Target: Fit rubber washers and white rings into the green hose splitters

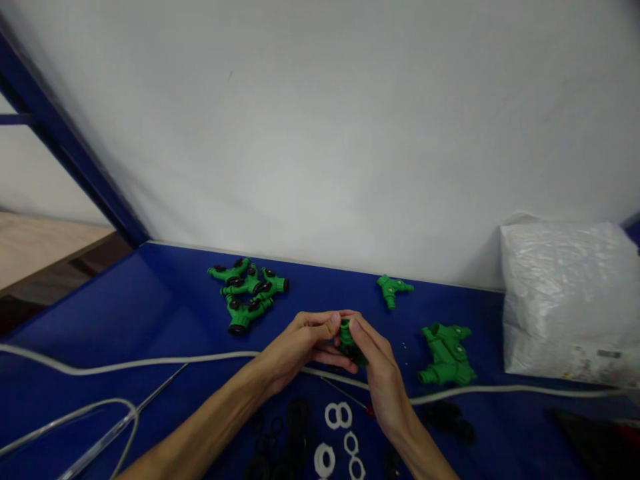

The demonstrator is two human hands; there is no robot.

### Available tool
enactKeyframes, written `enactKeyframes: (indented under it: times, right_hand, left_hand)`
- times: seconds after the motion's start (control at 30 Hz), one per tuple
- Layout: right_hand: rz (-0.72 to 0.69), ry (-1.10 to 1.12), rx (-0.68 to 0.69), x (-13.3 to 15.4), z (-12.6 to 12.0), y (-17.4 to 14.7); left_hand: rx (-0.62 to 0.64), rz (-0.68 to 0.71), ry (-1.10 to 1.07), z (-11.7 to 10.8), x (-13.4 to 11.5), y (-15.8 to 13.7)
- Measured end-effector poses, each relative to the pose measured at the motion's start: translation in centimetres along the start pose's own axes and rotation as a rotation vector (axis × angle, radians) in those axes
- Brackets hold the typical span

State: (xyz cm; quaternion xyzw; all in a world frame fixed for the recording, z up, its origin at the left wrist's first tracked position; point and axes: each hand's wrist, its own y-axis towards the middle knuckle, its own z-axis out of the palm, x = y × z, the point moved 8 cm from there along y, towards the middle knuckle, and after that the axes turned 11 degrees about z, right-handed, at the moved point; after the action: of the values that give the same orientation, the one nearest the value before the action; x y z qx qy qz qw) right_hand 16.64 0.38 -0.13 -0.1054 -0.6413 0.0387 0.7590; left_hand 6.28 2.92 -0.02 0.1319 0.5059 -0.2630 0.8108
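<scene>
Both hands close around a small green Y-shaped hose splitter [346, 337] above the middle of the blue table. My left hand [315, 339] grips it from the left, its thumb near the top end. From the right, my right hand [373, 343] pinches the same piece, with the thumb on its upper part. Fingers hide much of the splitter. Below the hands lie white plastic rings [339, 415] and black rings [297, 417]. A thin metal rod with a red end [370, 410] lies partly under my right hand.
Several green splitters with black fittings [245, 307] sit back left. Plain green ones [447, 357] lie to the right, another [393, 289] near the wall. A white cord [200, 359] crosses the table [165, 293]. A plastic-wrapped package [565, 300] stands right; clear tubing [100, 450] lies front left.
</scene>
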Motion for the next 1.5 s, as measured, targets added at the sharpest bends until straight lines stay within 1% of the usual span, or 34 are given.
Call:
enactKeyframes:
  times: [0.27, 0.4, 0.47, 0.6, 0.67, 0.87, 1.13, 1.5]
  right_hand:
    - [0.035, 0.014, -0.01, -0.8, -0.2, 0.1]
    - [0.075, 0.026, -0.058, -1.6, -0.7, 0.0]
    - [0.079, 0.027, -0.05, -1.6, -0.7, 0.0]
    - [0.026, -0.042, 0.063, -0.6, 0.4, 0.0]
    - [0.011, -0.056, 0.084, -0.3, 0.6, 0.1]
    - [0.039, -0.047, 0.057, -1.0, 0.2, 0.3]
    - [-0.032, -0.143, 0.08, 0.0, 0.7, 0.1]
    - [-0.06, -0.173, 0.088, 0.7, 1.0, -0.3]
  left_hand:
    - [0.002, 0.008, -0.004, 0.0, 0.0, -0.1]
    - [-0.01, 0.007, 0.001, -0.1, 0.0, -0.1]
    - [-0.013, 0.008, -0.001, -0.1, -0.1, -0.1]
    - [-0.02, 0.006, -0.004, -0.1, -0.1, -0.1]
    - [-0.032, 0.006, -0.006, -0.2, -0.1, -0.1]
    - [-0.047, 0.008, -0.007, -0.2, -0.1, -0.3]
    - [-0.034, 0.022, -0.013, -0.2, -0.3, -0.2]
    - [-0.024, 0.009, -0.009, -0.1, -0.3, -0.4]
